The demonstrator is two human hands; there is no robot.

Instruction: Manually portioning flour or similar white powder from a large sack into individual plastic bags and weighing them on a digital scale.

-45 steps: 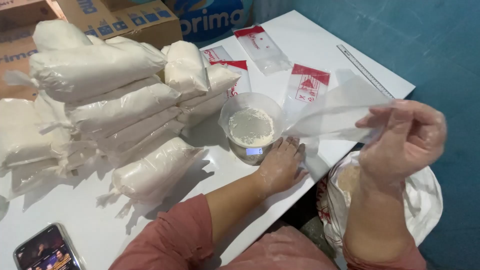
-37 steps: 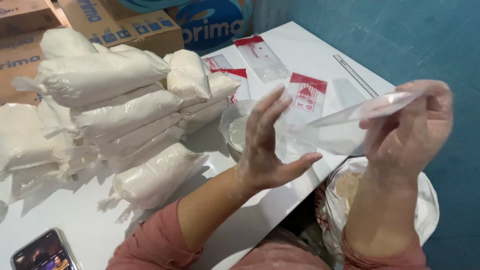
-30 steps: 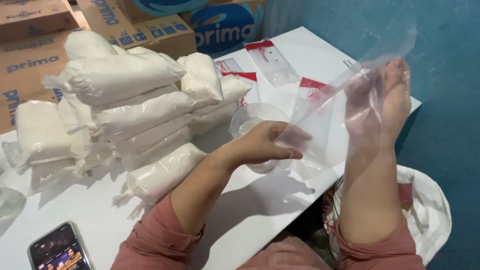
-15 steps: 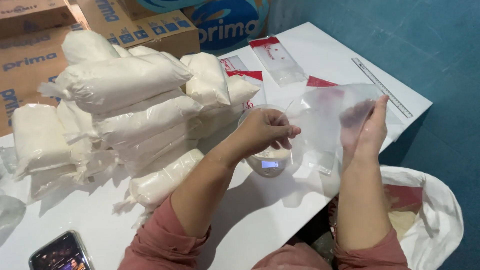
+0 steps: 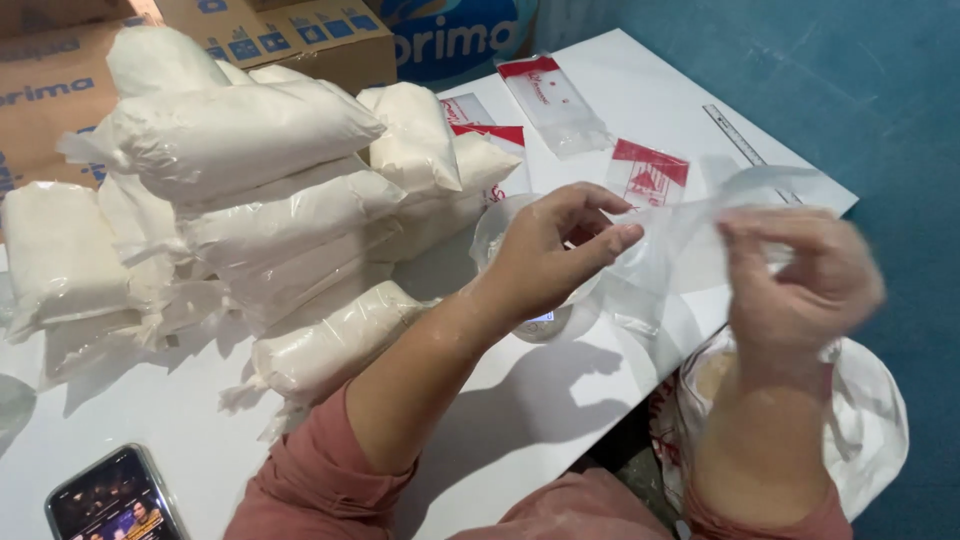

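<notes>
Both my hands hold one empty clear plastic bag (image 5: 668, 250) above the white table (image 5: 540, 420). My left hand (image 5: 555, 255) pinches its left edge between thumb and fingers. My right hand (image 5: 800, 275), blurred by motion, grips the bag's right edge. Under my left hand a clear cup (image 5: 500, 225) with white powder stands on a small scale (image 5: 545, 322), mostly hidden. A pile of filled bags of white powder (image 5: 260, 200) lies on the left of the table.
Stacks of empty red-topped bags (image 5: 555, 95) lie at the far side of the table, with a ruler (image 5: 740, 140) near its right edge. A phone (image 5: 115, 497) lies at the near left. Cardboard boxes (image 5: 280, 30) stand behind. A large open sack of powder (image 5: 860, 440) sits below my right arm.
My left hand rose from beside the cup on the scale and joined the right on the clear bag. The bag swung up, then came down in front of me, both hands working its edges.
</notes>
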